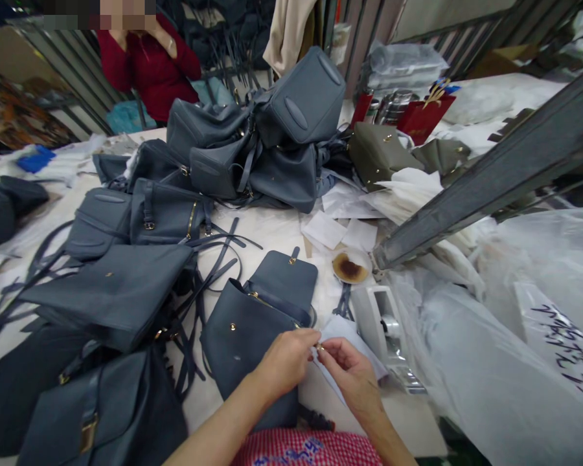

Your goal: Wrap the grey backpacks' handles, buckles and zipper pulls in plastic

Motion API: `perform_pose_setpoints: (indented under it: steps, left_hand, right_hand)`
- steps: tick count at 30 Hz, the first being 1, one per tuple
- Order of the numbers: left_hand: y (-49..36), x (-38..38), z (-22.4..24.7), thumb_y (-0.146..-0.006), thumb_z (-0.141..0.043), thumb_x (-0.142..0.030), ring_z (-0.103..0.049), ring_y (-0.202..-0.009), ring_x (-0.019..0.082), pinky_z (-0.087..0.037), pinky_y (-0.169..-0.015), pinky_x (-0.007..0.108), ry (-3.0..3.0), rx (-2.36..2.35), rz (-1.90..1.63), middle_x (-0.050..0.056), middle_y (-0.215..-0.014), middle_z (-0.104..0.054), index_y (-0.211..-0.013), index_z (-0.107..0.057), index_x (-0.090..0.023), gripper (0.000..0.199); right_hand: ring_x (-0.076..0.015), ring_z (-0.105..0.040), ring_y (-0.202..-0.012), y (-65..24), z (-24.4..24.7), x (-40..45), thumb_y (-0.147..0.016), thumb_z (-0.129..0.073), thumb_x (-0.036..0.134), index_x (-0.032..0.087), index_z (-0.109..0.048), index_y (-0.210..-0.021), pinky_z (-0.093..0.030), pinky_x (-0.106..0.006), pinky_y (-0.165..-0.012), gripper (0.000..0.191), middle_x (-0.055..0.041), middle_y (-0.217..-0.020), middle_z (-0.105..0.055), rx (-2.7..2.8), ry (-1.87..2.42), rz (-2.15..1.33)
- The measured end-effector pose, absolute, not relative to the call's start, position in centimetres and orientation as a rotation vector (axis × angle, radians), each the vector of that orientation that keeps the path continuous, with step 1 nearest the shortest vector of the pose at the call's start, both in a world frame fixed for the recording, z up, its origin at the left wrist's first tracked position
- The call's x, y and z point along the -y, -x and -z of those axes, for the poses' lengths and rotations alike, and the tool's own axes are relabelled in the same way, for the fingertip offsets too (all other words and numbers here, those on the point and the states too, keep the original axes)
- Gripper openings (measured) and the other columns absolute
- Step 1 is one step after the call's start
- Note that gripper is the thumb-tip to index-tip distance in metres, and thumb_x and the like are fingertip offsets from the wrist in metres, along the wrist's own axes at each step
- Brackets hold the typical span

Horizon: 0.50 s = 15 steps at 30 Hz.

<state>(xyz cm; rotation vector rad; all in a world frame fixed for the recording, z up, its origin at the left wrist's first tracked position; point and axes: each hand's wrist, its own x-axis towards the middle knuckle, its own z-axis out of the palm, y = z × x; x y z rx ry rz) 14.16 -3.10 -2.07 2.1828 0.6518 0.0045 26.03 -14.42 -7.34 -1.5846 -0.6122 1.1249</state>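
A dark blue-grey leather backpack (243,343) lies before me with its flap (284,275) folded back, and a gold zip runs along its opening. My left hand (289,356) is closed over the bag's right side, its fingertips curled together; what they grip is hidden. Close beside it, my right hand (352,372) pinches a small gold-coloured metal piece (319,347) between thumb and fingers. A pale strip (329,374) hangs below the fingertips, and I cannot tell which hand holds it.
Several similar bags (111,291) crowd the left, with more piled (282,162) at the back. A slanted metal post (466,181) stands at right, near a dish with brown residue (350,266), a white tape dispenser (376,317) and plastic sheeting (486,349). A person in red (150,65) is across the table.
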Motion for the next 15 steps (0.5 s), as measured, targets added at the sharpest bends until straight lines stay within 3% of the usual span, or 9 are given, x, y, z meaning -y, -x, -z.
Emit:
perform_pose_setpoints:
  steps: [9, 12, 15]
  left_hand:
    - [-15.8, -1.0, 1.4, -0.078, -0.061, -0.006, -0.061, -0.074, 0.017, -0.045, -0.07, 0.022, -2.134, -0.461, 0.165, 0.0, -0.07, -0.06, -0.066, -0.069, -0.021, 0.021]
    - [-15.1, -1.1, 1.1, -0.081, -0.061, -0.01, -0.061, -0.069, 0.013, -0.045, -0.066, 0.019, -2.047, -0.418, 0.168, -0.001, -0.069, -0.059, -0.074, -0.074, -0.021, 0.019]
    - [-13.9, -0.5, 0.9, -0.086, -0.058, -0.016, -0.057, -0.052, 0.008, -0.043, -0.051, 0.016, -1.955, -0.443, 0.171, -0.001, -0.075, -0.061, -0.084, -0.076, -0.019, 0.019]
  right_hand:
    - [-0.0175, -0.061, -0.066, -26.5, 7.4, 14.6, -0.082, -0.069, 0.043, 0.019, -0.065, -0.078, -0.05, -0.029, -0.064, 0.025, -0.0012, -0.069, -0.066, 0.684, 1.584, -1.069]
    - [-0.017, -0.062, -0.065, -26.8, 6.7, 14.8, -0.081, -0.071, 0.04, 0.02, -0.068, -0.075, -0.05, -0.028, -0.064, 0.021, -0.0007, -0.068, -0.067, 0.73, 1.559, -1.106]
    - [-0.0168, -0.062, -0.066, -27.0, 5.9, 14.8, -0.079, -0.073, 0.037, 0.021, -0.07, -0.073, -0.049, -0.027, -0.065, 0.018, -0.0006, -0.07, -0.068, 0.774, 1.524, -1.155]
